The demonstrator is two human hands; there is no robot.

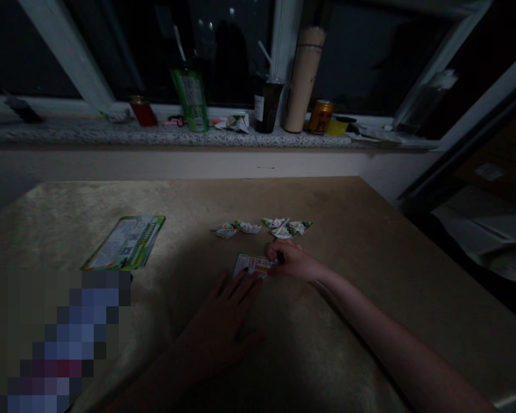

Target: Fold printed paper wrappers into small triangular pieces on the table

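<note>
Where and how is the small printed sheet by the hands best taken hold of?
Probably a pinch on the right edge of the small printed sheet, coming from the right: it looks thin and flat, the left hand covers part of its near edge, and the right hand is at its right.

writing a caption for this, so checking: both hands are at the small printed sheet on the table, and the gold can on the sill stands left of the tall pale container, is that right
Not quite: in the head view, the gold can stands right of the tall pale container, on the sill. The rest holds: both hands are at the small printed sheet on the table.
</note>
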